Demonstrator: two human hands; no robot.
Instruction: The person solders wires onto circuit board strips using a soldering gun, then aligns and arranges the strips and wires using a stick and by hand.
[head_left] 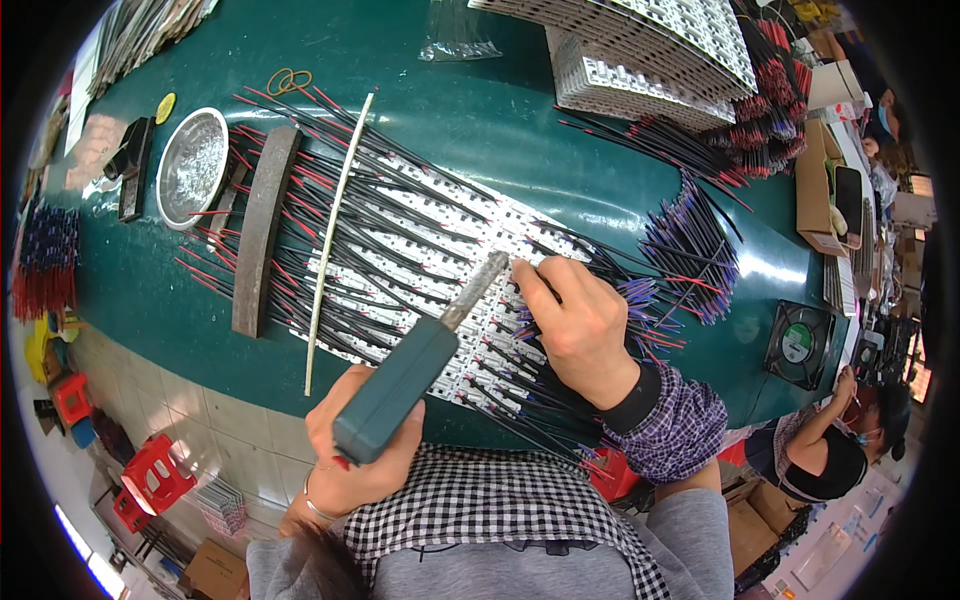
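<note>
My left hand (350, 485) is wrapped round the dark green handle of a soldering gun (400, 388). Its metal tip points up and right, ending just beside my right fingertips. Thumb and forefinger of my right hand (580, 320) are pinched together over the middle of a white panel of small boards (505, 225); what they hold, probably a wire end, is too small to make out. Rows of black wires (400, 225) with red ends lie across the panel. A thin pale strip (337, 230) and a heavy grey bar (265, 235) lie over the wires at left.
A round dish (192, 168) and a small black stand (130, 165) sit far left on the green table (390, 60). White panels are stacked (650, 95) at back right, near wire bundles (692, 245). A black fan (800, 343) stands right; another person (825, 450) is beyond.
</note>
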